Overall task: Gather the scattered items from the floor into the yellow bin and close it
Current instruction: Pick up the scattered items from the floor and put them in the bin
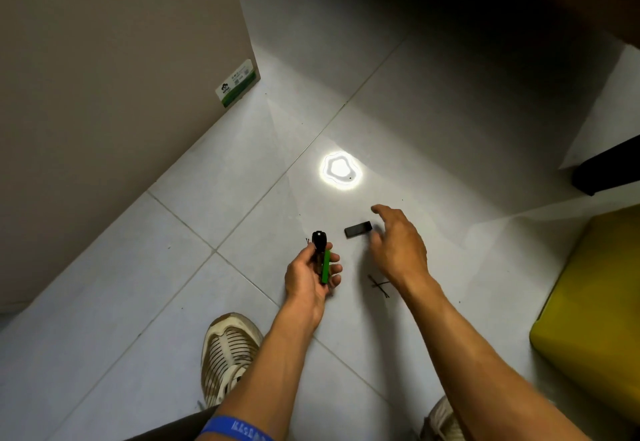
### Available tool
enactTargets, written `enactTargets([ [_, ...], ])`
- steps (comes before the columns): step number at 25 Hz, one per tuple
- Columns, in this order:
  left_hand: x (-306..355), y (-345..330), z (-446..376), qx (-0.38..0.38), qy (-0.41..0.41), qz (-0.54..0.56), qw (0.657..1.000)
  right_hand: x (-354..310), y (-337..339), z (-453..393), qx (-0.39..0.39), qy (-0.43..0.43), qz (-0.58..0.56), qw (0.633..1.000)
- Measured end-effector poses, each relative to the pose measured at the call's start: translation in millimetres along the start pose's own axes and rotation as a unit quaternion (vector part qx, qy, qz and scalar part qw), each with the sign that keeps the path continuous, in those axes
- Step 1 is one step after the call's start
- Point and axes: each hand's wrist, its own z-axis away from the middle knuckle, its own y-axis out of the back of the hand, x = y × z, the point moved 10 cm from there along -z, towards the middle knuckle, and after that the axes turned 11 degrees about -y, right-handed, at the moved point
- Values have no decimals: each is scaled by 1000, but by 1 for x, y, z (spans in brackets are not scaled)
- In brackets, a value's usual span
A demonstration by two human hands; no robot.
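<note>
Near: person is crouching, left sneaker (227,354) planted on the floor tiles (121,284), blue wristband (239,428) at frame bottom.

Left hand (308,276) is curling around a bundle already collected: a black-capped item (319,238) and a green stick-shaped item (325,266), maybe a lighter, too small to confirm. It's acting as the carrier, so the other hand is free to pick.

Black hairpins (378,285) are lying crossed on the tile just beside the right forearm, not yet collected.

Right hand (398,243) is hovering, fingers spread and relaxed, holding nothing, thumb reaching over the small black rectangular block (358,229). Likely the next pickup.

Yellow bin (595,309) is sitting at the right edge, near that arm, so drop-off is short. Lid state not visible.

Far: ceiling light reflection (341,171), beige cabinet (121,59).
</note>
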Motion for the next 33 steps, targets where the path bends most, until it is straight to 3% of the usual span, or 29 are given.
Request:
enactTargets([
  [2, 0, 6, -1, 10, 0, -13, 1000, -6, -27, -7, -36, 65, 130, 989],
  [4, -6, 7, 0, 9, 4, -24, 1000, -8, -40, -6, -15, 97, 188, 977],
  [6, -10, 7, 2, 11, 3, -34, 999, 4, -37, -3, 13, 70, 153, 986],
  [9, -12, 5, 2, 11, 4, -35, 999, 58, -16, 13, 31, -72, -24, 997],
  [12, -15, 4, 5, 12, 4, -45, 999, 91, -2, 39, 57, -103, -40, 992],
  [15, -18, 2, 10, 7, 1, -50, 999, 74, -18, 53, 20, -15, 40, 999],
  [18, -17, 5, 12, 5, -5, -59, 998, 54, -42, 64, 25, 52, 216, 975],
  [26, -22, 13, 6, 12, -1, -77, 997, 48, -61, 60, 21, 39, 333, 942],
  [30, -28, 12, 8, 8, 4, -82, 997, 50, -66, 53, -15, 4, 269, 963],
  [33, -26, 8, 10, 11, 1, -94, 996, 76, -57, 46, -70, -69, 84, 992],
])
